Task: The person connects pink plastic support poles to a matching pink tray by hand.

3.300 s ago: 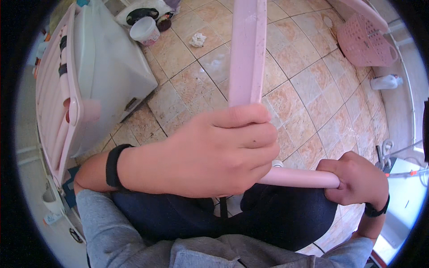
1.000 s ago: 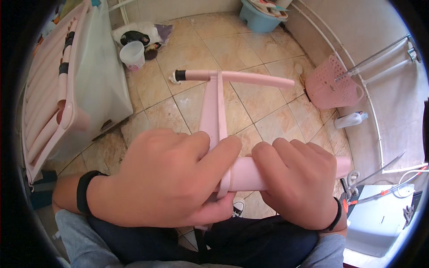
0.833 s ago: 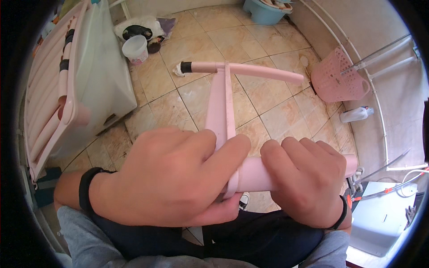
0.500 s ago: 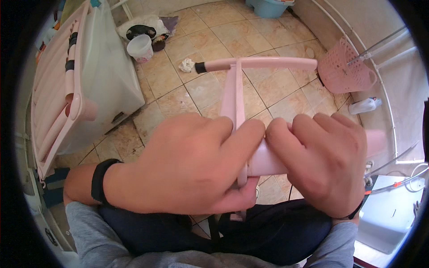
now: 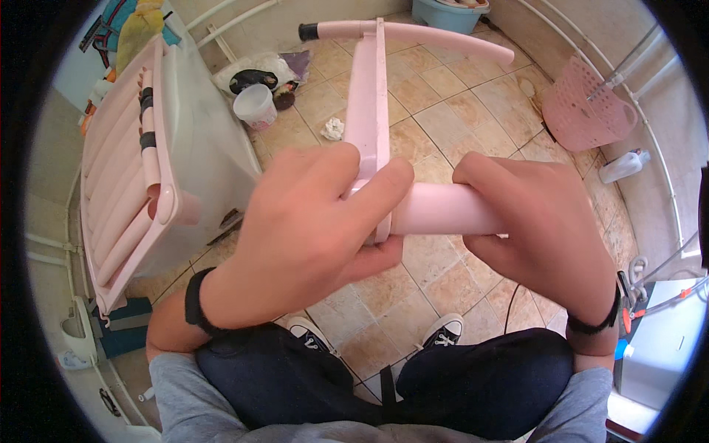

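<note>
My left hand is closed round the near end of a pink plastic frame bar, where a thick pink tube meets it. My fingers partly hide that joint. Wrapped over the tube a little farther right is my right hand, and the tube's right end is hidden beneath it. The bar points away from me. Across its far end runs a thinner, slightly curved pink tube with a black sleeve on its left tip.
On the left, pink slats and tubes lie in a pink frame on a translucent storage box. A white bucket and crumpled paper are on the tiled floor. At right stand a pink basket, a white bottle and a white appliance.
Both hands and the pink frame have shifted farther up the view. My right hand is farther from my left, so more of the thick tube shows between them. My shoes have come into sight.
</note>
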`<state>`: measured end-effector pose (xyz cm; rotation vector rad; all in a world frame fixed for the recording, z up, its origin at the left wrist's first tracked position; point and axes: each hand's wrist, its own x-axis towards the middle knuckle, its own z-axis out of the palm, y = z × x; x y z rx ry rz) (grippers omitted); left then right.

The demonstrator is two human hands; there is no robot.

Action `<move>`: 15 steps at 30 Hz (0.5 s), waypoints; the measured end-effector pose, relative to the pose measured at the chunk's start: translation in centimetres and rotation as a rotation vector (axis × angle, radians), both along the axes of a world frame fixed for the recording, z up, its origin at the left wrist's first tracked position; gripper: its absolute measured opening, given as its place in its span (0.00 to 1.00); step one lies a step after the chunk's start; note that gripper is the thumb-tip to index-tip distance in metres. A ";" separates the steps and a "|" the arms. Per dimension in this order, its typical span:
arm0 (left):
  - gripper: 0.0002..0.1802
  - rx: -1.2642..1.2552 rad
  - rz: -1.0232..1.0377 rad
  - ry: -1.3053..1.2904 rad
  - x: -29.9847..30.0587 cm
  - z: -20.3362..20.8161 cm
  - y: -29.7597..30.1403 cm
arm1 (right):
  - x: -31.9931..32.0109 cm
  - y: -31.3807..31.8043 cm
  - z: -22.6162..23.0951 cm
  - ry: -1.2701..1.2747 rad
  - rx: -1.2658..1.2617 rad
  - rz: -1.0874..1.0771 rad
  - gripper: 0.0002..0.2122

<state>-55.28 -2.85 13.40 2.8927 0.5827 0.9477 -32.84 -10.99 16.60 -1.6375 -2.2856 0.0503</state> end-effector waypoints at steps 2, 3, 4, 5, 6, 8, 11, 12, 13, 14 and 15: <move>0.29 -0.011 -0.004 0.044 0.5 -1.2 0.8 | 0.8 0.4 -1.3 0.030 -0.040 -0.033 0.14; 0.29 -0.024 -0.004 0.081 0.7 -1.7 1.1 | 1.3 0.6 -2.0 0.015 -0.109 -0.035 0.14; 0.29 -0.017 -0.005 0.084 0.6 -2.4 1.3 | 1.5 1.0 -2.8 0.002 -0.177 -0.026 0.13; 0.29 -0.026 -0.012 0.111 0.5 -3.1 1.6 | 1.4 1.4 -3.4 0.005 -0.171 -0.029 0.13; 0.29 -0.034 -0.018 0.137 0.3 -3.5 1.8 | 1.1 1.8 -4.0 0.031 -0.245 -0.011 0.13; 0.32 -0.051 -0.019 0.147 0.4 -3.6 1.8 | 1.5 2.2 -4.6 0.063 -0.323 -0.001 0.13; 0.37 -0.087 0.050 0.225 0.5 -2.6 1.2 | 1.4 2.4 -4.8 0.141 -0.258 0.074 0.11; 0.40 -0.109 0.120 0.291 0.5 -2.1 1.0 | 0.8 2.4 -4.7 0.138 -0.323 0.051 0.11; 0.40 -0.105 0.116 0.296 0.5 -2.1 1.0 | 0.4 2.3 -4.5 0.132 -0.388 0.030 0.11; 0.43 -0.111 0.157 0.325 0.6 -2.1 0.9 | 0.3 2.3 -4.4 0.137 -0.385 0.027 0.11; 0.47 -0.119 0.198 0.353 0.6 -2.1 0.8 | 0.2 2.3 -4.3 0.120 -0.414 0.030 0.10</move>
